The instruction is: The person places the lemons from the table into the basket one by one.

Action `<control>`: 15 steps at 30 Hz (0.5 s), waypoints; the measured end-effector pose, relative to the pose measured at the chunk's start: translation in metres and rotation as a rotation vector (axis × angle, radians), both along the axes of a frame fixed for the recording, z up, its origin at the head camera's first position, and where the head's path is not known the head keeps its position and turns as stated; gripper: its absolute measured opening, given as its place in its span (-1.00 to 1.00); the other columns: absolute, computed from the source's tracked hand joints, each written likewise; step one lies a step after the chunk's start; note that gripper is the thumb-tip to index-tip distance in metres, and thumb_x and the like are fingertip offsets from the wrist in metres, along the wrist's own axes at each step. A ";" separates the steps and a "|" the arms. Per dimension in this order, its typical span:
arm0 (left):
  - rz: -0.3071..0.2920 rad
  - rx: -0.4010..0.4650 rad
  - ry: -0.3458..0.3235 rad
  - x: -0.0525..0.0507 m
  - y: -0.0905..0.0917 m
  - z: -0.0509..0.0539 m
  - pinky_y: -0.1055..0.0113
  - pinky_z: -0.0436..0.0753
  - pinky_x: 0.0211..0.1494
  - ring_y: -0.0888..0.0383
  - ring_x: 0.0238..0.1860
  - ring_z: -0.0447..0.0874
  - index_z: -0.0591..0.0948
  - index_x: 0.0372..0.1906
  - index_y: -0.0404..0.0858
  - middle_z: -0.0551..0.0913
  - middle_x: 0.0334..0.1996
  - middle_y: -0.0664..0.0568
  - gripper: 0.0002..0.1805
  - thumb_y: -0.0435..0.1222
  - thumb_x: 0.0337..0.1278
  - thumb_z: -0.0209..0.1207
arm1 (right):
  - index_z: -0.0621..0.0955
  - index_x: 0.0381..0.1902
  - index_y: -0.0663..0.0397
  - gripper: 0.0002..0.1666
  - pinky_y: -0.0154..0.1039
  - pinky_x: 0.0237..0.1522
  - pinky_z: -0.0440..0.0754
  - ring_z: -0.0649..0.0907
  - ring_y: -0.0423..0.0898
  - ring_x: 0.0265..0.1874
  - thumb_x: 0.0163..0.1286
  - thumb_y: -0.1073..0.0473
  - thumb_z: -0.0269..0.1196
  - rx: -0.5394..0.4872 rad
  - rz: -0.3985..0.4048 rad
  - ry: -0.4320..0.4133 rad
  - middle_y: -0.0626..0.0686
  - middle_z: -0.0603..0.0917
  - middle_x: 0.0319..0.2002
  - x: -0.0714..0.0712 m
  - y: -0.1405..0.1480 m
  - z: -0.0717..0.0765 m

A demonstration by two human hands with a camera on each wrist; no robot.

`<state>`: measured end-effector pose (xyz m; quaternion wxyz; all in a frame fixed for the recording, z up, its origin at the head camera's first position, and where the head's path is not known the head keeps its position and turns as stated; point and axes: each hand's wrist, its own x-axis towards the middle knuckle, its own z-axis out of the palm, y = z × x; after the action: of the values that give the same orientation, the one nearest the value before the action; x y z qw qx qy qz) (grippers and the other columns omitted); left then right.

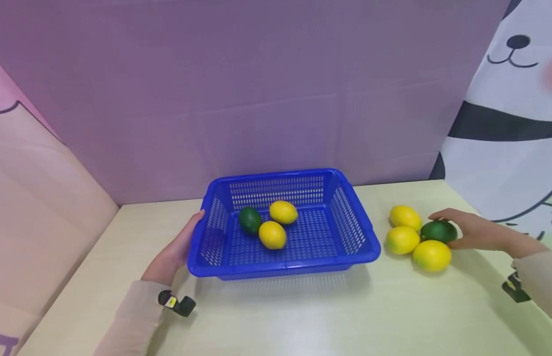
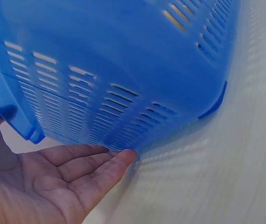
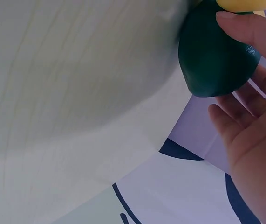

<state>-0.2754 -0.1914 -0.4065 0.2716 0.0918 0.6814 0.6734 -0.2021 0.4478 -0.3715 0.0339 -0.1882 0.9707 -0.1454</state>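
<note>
The green fruit (image 1: 438, 232) lies on the table (image 1: 302, 321) at three o'clock from the blue basket (image 1: 280, 271), three yellow fruits (image 1: 402, 240) bunched from six to ten o'clock of it. We have it between the curled thumb and fingers of our right hand (image 1: 481, 231), how firmly we cannot tell, while our left hand (image 1: 175, 249), half open, holds the basket's nine o'clock rim. We judge the step to be grasping; next calls for a lift clear of its neighbours.
</note>
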 end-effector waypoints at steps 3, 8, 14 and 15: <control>0.003 0.000 0.004 0.001 0.000 0.000 0.00 0.48 0.13 -0.18 0.19 0.39 -0.23 0.48 -0.22 0.06 0.36 -0.46 -0.09 0.31 0.26 -0.51 | 0.47 0.10 0.17 -0.26 -0.41 -0.12 0.51 0.31 -0.61 -0.09 -0.07 0.17 0.49 0.002 0.026 0.048 0.09 0.53 0.03 -0.002 0.002 -0.003; 0.003 0.007 0.010 0.002 0.001 0.000 0.02 0.48 0.12 -0.15 0.17 0.40 -0.22 0.48 -0.23 0.07 0.35 -0.46 -0.10 0.30 0.27 -0.52 | 0.49 0.06 0.14 -0.27 -0.49 -0.16 0.50 0.34 -0.61 -0.12 -0.12 0.19 0.51 0.003 0.060 0.098 -0.15 0.49 -0.02 -0.005 0.005 -0.005; 0.029 -0.008 0.000 0.003 0.002 0.001 0.01 0.46 0.14 -0.20 0.21 0.35 -0.22 0.48 -0.24 0.07 0.36 -0.45 -0.09 0.30 0.26 -0.50 | 0.53 0.03 0.12 -0.31 -0.50 -0.19 0.50 0.38 -0.58 -0.13 -0.12 0.18 0.52 0.004 0.111 0.137 -0.16 0.53 -0.04 -0.008 0.007 -0.007; 0.033 -0.007 -0.001 0.003 0.003 0.001 0.00 0.45 0.15 -0.22 0.23 0.32 -0.22 0.48 -0.23 0.07 0.36 -0.44 -0.09 0.30 0.26 -0.50 | 0.53 0.03 0.11 -0.31 -0.51 -0.20 0.50 0.38 -0.58 -0.14 -0.12 0.18 0.52 0.007 0.116 0.141 -0.19 0.52 -0.05 -0.008 0.008 -0.007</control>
<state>-0.2727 -0.1885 -0.4056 0.2611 0.0791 0.6852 0.6753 -0.2100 0.4556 -0.3785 -0.0254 -0.2536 0.9587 -0.1260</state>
